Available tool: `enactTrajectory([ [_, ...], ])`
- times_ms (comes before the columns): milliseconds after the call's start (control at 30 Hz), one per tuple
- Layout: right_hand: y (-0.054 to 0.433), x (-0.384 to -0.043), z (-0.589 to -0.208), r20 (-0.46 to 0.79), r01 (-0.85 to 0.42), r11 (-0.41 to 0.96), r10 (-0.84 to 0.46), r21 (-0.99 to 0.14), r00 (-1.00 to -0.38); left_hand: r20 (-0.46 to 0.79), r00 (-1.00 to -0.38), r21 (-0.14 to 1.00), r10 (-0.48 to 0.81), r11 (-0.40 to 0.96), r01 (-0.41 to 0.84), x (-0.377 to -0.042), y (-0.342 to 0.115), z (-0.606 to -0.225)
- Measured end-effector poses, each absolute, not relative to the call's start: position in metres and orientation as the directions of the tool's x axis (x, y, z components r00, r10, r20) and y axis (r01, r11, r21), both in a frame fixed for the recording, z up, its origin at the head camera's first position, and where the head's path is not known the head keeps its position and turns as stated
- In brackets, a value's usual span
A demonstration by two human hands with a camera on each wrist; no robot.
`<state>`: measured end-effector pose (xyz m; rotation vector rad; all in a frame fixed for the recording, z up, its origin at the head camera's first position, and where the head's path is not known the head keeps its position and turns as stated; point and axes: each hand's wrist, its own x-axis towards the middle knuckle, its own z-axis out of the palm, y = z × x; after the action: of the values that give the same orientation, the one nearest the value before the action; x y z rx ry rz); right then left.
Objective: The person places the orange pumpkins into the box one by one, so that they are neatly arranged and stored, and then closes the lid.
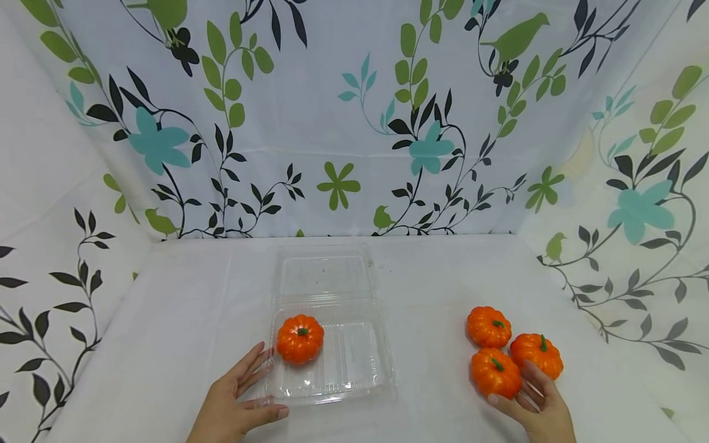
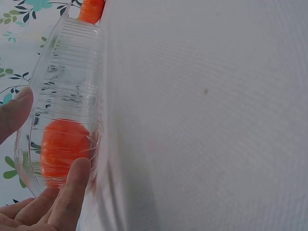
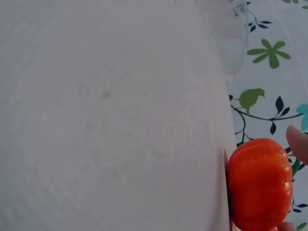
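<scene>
A clear plastic clamshell box lies opened out on the white table, its lid folded back. One orange toy pumpkin with a green stem sits in the base's left part. At the box's near left corner is my left hand, fingers extended along the left wall and thumb by the front edge. Three more pumpkins cluster to the right. My right hand is at the nearest one, thumb by its near side, fingers at its right side, beside the rightmost pumpkin.
Behind the other two stands the third loose pumpkin. White cloth covers the table between the box and the cluster. A curtain printed with leaves, birds and flowers hangs along the back and sides.
</scene>
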<state>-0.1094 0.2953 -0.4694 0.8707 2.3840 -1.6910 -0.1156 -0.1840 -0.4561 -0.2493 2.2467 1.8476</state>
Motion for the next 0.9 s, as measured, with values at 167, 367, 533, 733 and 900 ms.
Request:
enactTrajectory([
  [167,0.295,-0.111,-0.467,-0.379,0.485,0.256,0.37,-0.836,-0.848,-0.274,-0.962,0.943,0.007,0.197,-0.267,-0.115,-0.184,-0.456],
  [367,0.294,-0.114,-0.467,-0.367,0.47,0.302,0.339,-0.829,-0.866,-0.269,-0.963,0.945,0.013,0.194,-0.261,-0.115,-0.184,-0.456],
  [533,0.295,-0.118,-0.469,-0.345,0.443,0.351,0.308,-0.825,-0.887,-0.27,-0.963,0.943,0.012,0.205,-0.262,-0.116,-0.185,-0.457],
  [733,0.296,-0.121,-0.47,-0.342,0.441,0.39,0.298,-0.809,-0.891,-0.26,-0.965,0.948,0.024,0.197,-0.251,-0.115,-0.185,-0.457],
  [900,0.295,-0.123,-0.47,-0.33,0.435,0.413,0.303,-0.8,-0.894,-0.246,-0.969,0.953,0.034,0.189,-0.235,-0.115,-0.185,-0.456],
])
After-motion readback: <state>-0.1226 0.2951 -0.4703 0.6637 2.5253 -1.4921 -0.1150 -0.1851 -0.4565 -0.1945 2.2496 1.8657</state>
